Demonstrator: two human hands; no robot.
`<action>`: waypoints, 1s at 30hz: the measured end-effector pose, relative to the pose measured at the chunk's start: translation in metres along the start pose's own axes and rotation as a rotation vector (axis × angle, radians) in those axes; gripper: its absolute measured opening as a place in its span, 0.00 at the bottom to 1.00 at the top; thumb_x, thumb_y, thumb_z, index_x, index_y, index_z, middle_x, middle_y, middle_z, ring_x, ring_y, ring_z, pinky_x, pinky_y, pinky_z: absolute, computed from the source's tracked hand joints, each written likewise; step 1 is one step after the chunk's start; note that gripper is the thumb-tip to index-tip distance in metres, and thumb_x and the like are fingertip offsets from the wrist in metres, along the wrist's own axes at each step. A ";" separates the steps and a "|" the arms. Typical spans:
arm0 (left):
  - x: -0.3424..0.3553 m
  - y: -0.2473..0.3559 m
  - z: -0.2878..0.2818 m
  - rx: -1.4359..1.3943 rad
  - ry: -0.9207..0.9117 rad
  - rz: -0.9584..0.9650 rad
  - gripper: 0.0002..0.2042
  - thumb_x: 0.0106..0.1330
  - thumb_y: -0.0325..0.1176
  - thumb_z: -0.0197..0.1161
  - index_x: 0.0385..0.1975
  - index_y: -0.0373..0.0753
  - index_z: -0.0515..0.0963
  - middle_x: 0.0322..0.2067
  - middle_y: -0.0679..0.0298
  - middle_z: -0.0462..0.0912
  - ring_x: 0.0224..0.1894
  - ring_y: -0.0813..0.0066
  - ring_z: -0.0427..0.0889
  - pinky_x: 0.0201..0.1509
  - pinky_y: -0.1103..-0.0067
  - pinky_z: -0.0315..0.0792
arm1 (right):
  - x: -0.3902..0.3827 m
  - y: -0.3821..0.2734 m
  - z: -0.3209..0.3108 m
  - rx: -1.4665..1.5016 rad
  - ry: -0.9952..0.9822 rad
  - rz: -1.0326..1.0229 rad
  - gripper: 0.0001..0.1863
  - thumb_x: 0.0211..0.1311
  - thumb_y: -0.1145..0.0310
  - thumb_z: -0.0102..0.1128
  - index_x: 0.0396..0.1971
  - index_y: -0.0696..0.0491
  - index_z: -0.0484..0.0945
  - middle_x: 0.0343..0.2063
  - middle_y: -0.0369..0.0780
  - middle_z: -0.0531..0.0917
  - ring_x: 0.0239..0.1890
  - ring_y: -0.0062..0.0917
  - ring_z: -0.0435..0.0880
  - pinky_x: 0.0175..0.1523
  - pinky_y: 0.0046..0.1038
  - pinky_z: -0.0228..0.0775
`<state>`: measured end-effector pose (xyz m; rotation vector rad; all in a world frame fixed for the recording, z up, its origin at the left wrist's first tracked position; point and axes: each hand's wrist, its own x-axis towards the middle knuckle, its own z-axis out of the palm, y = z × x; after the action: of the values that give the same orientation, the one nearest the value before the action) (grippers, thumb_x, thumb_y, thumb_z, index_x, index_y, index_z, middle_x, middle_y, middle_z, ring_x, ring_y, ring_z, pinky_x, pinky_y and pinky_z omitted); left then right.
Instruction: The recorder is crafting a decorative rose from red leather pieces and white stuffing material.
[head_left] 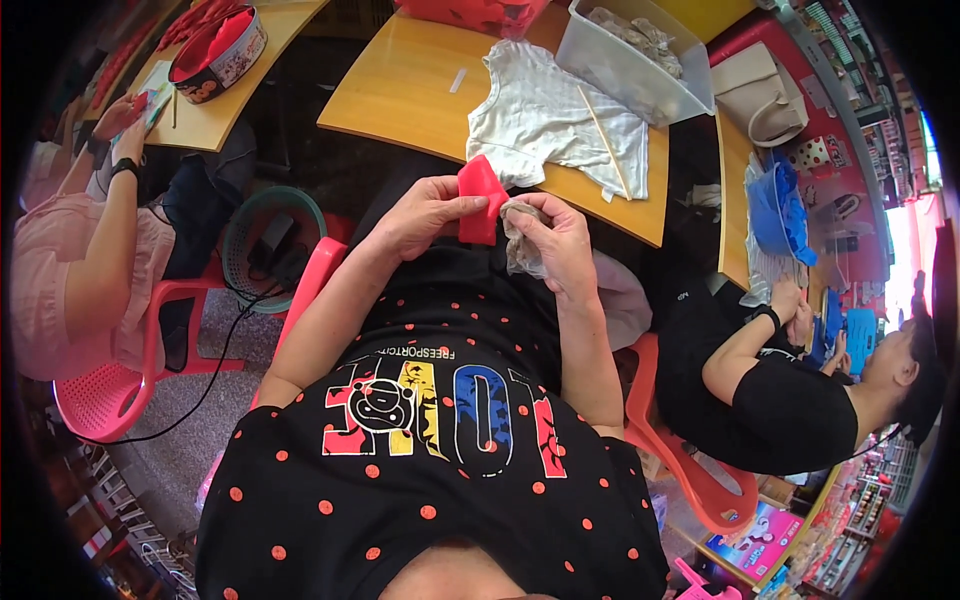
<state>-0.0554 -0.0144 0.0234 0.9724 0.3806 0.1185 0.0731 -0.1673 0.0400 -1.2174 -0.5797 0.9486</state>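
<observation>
In front of my chest, my left hand (pixel 432 216) pinches a glossy red flat piece (pixel 482 198) between thumb and fingers; its material is unclear. My right hand (pixel 562 242) grips a crumpled grey-beige rag (pixel 522 245) up against the red piece's right edge. Just beyond my hands, a stained white sleeveless shirt (pixel 550 110) lies spread on the wooden table (pixel 390 85). Across the shirt rests a thin wooden stick (pixel 606 145).
A translucent bin (pixel 590 55) with rags stands at the table's far right, beside a red bag (pixel 475 12). A green basket (pixel 235 250) sits on the floor at left. People work on both sides; a cable (pixel 215 375) crosses the floor.
</observation>
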 end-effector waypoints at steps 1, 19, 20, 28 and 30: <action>0.000 -0.001 0.001 -0.010 -0.006 -0.012 0.13 0.63 0.36 0.62 0.44 0.35 0.77 0.39 0.64 0.81 0.40 0.79 0.81 0.45 0.78 0.77 | 0.001 0.005 -0.002 0.000 0.003 -0.001 0.10 0.56 0.77 0.62 0.38 0.61 0.78 0.30 0.36 0.82 0.29 0.14 0.79 0.37 0.16 0.71; 0.010 -0.024 -0.004 -0.015 -0.007 -0.116 0.14 0.62 0.37 0.63 0.41 0.34 0.76 0.36 0.63 0.82 0.37 0.78 0.82 0.43 0.77 0.78 | 0.012 0.035 0.004 -0.491 0.165 -0.185 0.15 0.58 0.72 0.59 0.44 0.61 0.74 0.37 0.38 0.80 0.40 0.20 0.78 0.47 0.21 0.70; 0.011 -0.025 -0.006 -0.061 -0.003 -0.116 0.13 0.62 0.36 0.63 0.41 0.34 0.76 0.36 0.63 0.82 0.37 0.78 0.82 0.44 0.77 0.78 | 0.012 0.034 0.003 -0.492 0.163 -0.185 0.15 0.58 0.72 0.59 0.44 0.61 0.74 0.37 0.38 0.80 0.40 0.20 0.78 0.47 0.21 0.70; 0.016 -0.027 -0.016 -0.341 0.015 -0.184 0.11 0.63 0.31 0.61 0.42 0.33 0.76 0.38 0.59 0.82 0.38 0.72 0.83 0.43 0.76 0.79 | 0.019 0.041 -0.016 0.141 -0.016 0.282 0.20 0.59 0.69 0.62 0.48 0.63 0.71 0.38 0.39 0.80 0.38 0.19 0.80 0.44 0.21 0.73; 0.014 -0.024 -0.015 -0.306 -0.007 -0.195 0.12 0.63 0.32 0.62 0.42 0.33 0.75 0.39 0.59 0.82 0.39 0.73 0.83 0.44 0.75 0.79 | 0.022 0.044 -0.017 0.182 -0.013 0.270 0.20 0.57 0.71 0.63 0.47 0.63 0.72 0.36 0.38 0.81 0.35 0.19 0.80 0.41 0.19 0.74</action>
<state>-0.0491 -0.0123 -0.0071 0.6302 0.4342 -0.0044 0.0852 -0.1551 -0.0088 -1.1430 -0.3351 1.2104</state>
